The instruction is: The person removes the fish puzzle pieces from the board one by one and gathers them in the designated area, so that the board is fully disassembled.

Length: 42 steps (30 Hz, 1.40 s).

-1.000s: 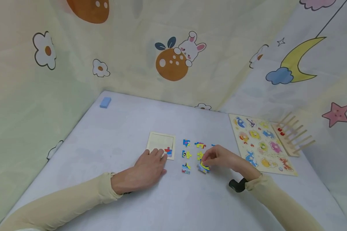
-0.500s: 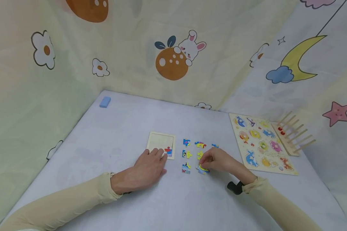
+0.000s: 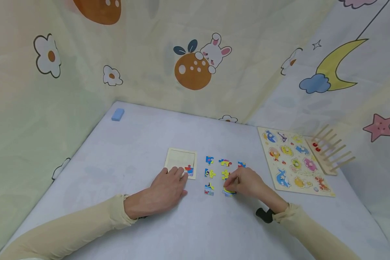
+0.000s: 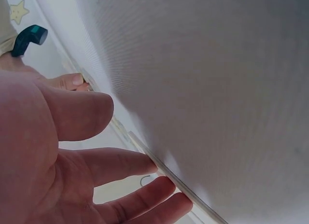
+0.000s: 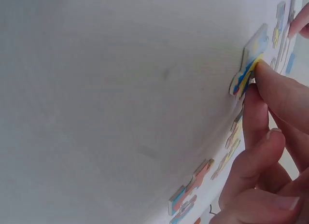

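Note:
My right hand (image 3: 248, 183) pinches a blue-and-yellow jigsaw piece (image 5: 252, 57) between thumb and forefinger, low over the white table. Part of that piece is covered by the fingers in the head view. My left hand (image 3: 165, 191) lies with its fingers extended on the near edge of a shallow wooden puzzle tray (image 3: 173, 149); in the left wrist view its fingertips touch the tray's thin edge (image 4: 181, 185). A red-and-blue piece (image 3: 189, 170) sits in the tray's near right corner. More loose pieces, among them a yellow one (image 3: 225, 174), lie in rows right of the tray.
A wooden animal puzzle board (image 3: 287, 151) lies to the right, beside a rack with upright pegs (image 3: 325, 159) and red beads. At the far left corner is a blue block (image 3: 118, 114). Printed cloth walls (image 3: 143, 54) surround the table.
The pinched piece was tilted and turned; now it lies flatter and straighter in line with its row. My right hand shifted slightly, uncovering a piece behind it. The left hand stays put.

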Motion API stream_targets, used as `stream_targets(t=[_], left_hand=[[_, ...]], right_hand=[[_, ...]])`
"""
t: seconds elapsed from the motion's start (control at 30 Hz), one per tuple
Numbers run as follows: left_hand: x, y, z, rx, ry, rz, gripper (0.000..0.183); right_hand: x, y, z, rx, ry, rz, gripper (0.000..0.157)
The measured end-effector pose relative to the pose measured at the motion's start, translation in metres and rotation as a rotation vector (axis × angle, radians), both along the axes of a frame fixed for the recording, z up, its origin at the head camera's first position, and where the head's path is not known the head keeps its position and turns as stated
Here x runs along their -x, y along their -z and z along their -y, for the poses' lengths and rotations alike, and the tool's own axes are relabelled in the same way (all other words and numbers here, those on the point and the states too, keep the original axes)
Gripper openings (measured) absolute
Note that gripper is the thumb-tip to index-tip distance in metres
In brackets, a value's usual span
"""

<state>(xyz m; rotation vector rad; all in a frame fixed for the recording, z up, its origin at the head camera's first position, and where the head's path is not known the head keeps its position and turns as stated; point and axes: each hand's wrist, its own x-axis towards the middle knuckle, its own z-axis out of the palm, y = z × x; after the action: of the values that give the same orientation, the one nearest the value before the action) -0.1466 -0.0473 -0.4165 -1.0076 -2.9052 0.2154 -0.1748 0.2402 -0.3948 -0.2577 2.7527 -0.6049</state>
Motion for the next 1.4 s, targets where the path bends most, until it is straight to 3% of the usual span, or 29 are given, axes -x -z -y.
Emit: stream_targets(t=[0.53, 0.8, 1.03, 1.2, 1.4], left_hand=[[0.0, 0.001, 0.002, -0.004, 0.007, -0.032, 0.055], [-0.001, 0.0, 0.003, 0.008, 0.016, -0.037, 0.054], [0.0, -0.002, 0.003, 0.022, 0.012, -0.03, 0.055], [0.001, -0.001, 0.003, 0.02, 0.015, -0.036, 0.055], [0.001, 0.001, 0.003, 0.002, 0.024, -0.042, 0.053]], right_hand=[[-0.005, -0.002, 0.004, 0.005, 0.014, -0.012, 0.009], [-0.001, -0.009, 0.012, 0.007, -0.015, -0.088, 0.002], [0.017, -0.018, 0.044, 0.027, -0.103, -0.151, 0.006], [0.037, -0.017, 0.077, 0.031, -0.131, -0.1, 0.01], [0.058, -0.017, 0.111, -0.045, -0.184, -0.037, 0.013]])
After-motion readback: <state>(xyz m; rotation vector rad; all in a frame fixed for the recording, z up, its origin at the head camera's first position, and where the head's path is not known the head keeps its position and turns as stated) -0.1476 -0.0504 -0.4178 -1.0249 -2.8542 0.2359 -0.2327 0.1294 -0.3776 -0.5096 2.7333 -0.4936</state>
